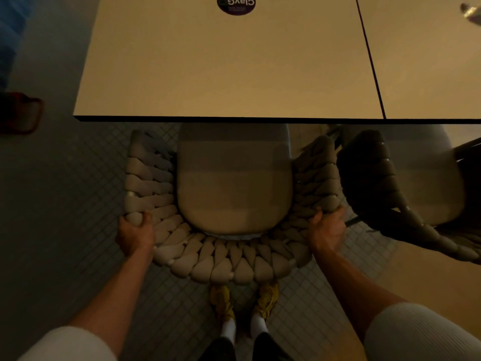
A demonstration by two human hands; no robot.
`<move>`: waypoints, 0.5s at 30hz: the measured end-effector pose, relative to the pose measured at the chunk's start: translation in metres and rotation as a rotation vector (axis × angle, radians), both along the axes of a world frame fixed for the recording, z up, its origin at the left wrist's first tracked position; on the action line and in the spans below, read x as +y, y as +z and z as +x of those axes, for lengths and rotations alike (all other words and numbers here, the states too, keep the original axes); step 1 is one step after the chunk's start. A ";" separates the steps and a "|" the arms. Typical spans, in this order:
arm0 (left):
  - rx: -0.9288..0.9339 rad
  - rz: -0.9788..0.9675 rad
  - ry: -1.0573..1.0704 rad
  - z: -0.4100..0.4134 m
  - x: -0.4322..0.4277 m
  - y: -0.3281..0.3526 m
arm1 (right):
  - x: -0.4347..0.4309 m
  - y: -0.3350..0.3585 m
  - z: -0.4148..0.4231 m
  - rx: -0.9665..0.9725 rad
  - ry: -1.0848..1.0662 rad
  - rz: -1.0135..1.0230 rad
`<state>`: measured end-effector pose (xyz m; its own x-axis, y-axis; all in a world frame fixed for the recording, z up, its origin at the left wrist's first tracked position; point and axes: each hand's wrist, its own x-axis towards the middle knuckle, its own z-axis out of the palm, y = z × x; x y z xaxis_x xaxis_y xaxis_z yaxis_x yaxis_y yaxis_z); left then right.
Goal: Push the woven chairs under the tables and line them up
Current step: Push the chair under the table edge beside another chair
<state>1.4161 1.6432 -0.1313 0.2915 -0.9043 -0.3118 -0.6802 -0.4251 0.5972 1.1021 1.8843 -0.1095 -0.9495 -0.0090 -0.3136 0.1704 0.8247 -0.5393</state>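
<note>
Pale beige woven-rope chair with curved wraparound back [229,267] is seen from above, square to the near edge of the tan rectangular table top with a dark rim [221,66]. The front of its light grey seat cushion [234,188] is tucked beneath that edge; the rest of the seat and the whole back are left outside.

The left hand [136,234] is clamped on the left rear curve of the woven rim, fingers curled over the rope and thumb wrapped on top. The right hand [328,227] is closed round the right rear curve in the same way.

A round dark sticker [236,3] is noted at the far edge of the table. A second tan table top [426,61] is butted against it on the right, a thin dark seam between them. A darker woven chair [377,183], blurred, is set just beside the first on the right and angled away from it. Yellow shoes [221,299] are planted on the grey small-tiled floor [78,204], directly behind the chair back.
</note>
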 end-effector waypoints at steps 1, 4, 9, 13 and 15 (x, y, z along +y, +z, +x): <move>0.010 -0.003 0.001 0.002 0.002 0.000 | 0.001 -0.001 0.002 0.003 -0.001 0.001; 0.002 -0.010 -0.002 0.006 0.006 0.000 | 0.006 -0.004 0.008 0.010 -0.007 0.013; -0.033 0.023 0.006 0.004 0.006 0.002 | 0.005 -0.001 0.005 0.011 -0.003 0.012; -0.024 0.010 -0.009 -0.004 0.000 0.005 | 0.002 0.001 -0.003 0.006 0.011 0.003; -0.003 0.024 -0.008 -0.005 -0.005 0.005 | -0.001 0.000 -0.007 0.020 0.026 0.000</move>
<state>1.4106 1.6384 -0.1261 0.2850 -0.8991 -0.3323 -0.6855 -0.4335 0.5849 1.0950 1.8830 -0.1096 -0.9549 -0.0335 -0.2950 0.1384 0.8288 -0.5421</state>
